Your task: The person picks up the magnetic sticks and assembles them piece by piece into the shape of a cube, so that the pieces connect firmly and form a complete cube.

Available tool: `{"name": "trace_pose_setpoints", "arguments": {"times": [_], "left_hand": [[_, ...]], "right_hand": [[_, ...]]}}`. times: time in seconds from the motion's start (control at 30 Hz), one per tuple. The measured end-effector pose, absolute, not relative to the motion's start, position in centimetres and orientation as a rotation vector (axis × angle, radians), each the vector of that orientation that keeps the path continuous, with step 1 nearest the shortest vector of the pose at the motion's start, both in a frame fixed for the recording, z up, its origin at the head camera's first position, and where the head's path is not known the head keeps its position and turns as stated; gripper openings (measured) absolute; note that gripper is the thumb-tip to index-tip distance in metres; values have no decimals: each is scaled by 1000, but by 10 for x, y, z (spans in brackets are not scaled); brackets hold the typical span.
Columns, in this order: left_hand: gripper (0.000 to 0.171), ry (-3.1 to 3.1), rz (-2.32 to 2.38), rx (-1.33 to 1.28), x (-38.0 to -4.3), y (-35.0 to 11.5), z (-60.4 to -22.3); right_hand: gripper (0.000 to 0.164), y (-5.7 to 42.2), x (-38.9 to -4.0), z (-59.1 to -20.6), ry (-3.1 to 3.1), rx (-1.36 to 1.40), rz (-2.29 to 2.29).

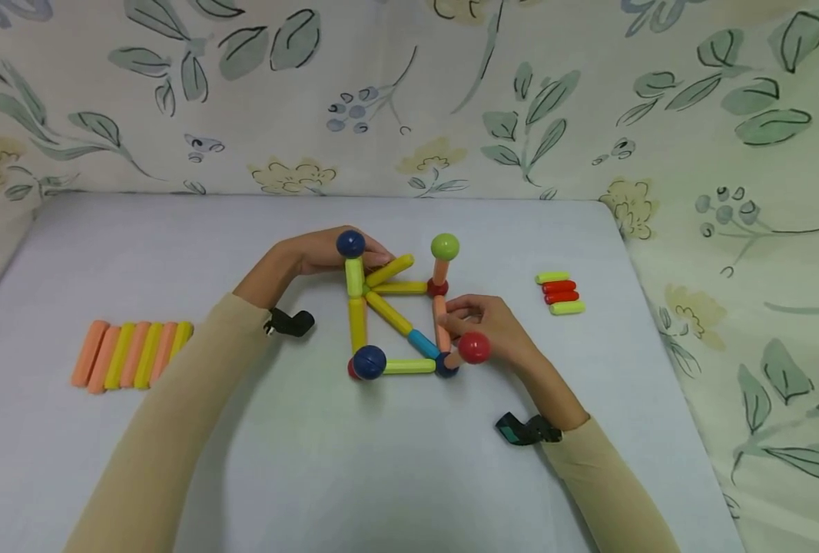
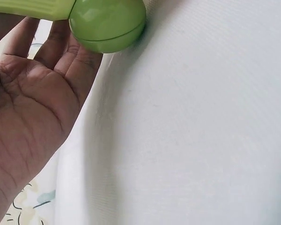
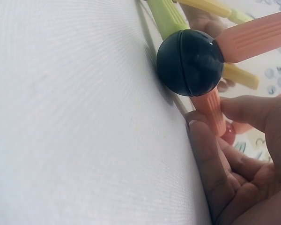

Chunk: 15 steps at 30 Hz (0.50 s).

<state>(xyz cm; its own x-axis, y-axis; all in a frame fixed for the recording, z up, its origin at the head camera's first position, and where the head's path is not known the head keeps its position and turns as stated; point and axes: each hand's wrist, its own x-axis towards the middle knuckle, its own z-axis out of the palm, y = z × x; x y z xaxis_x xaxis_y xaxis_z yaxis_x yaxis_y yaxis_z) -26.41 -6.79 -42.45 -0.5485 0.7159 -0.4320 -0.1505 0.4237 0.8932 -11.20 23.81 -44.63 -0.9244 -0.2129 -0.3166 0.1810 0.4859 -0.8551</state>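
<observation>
A frame of magnetic sticks and balls stands mid-table in the head view. My left hand (image 1: 333, 250) is behind its back left post, fingers at a slanted yellow stick (image 1: 397, 266) that meets the green corner ball; the grip is partly hidden. In the left wrist view the green ball (image 2: 110, 23) sits before the fingers. On the right side, my right hand (image 1: 487, 322) pinches an orange stick (image 1: 441, 319) between thumb and fingers. This stick runs from a dark blue ball (image 3: 189, 63) to a red ball (image 1: 438, 287). A yellow stick (image 1: 389, 313) and blue stick (image 1: 422, 344) form a diagonal.
Upright sticks carry two blue balls (image 1: 350, 244), a lime ball (image 1: 445, 246) and a red ball (image 1: 475, 347). Orange and yellow sticks (image 1: 130, 355) lie in a row at left, partly behind the left sleeve. Short red and lime sticks (image 1: 560, 293) lie at right.
</observation>
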Motion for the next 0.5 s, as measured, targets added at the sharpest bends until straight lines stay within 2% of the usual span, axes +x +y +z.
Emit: {"name": "trace_pose_setpoints", "arguments": {"times": [0.23, 0.5], "left_hand": [[50, 1886, 1494, 360, -244, -80, -432], [48, 2207, 1445, 215, -182, -115, -419]], "right_hand": [[41, 239, -111, -443, 2398, -41, -1388], [40, 239, -111, -443, 2403, -65, -1400]]}}
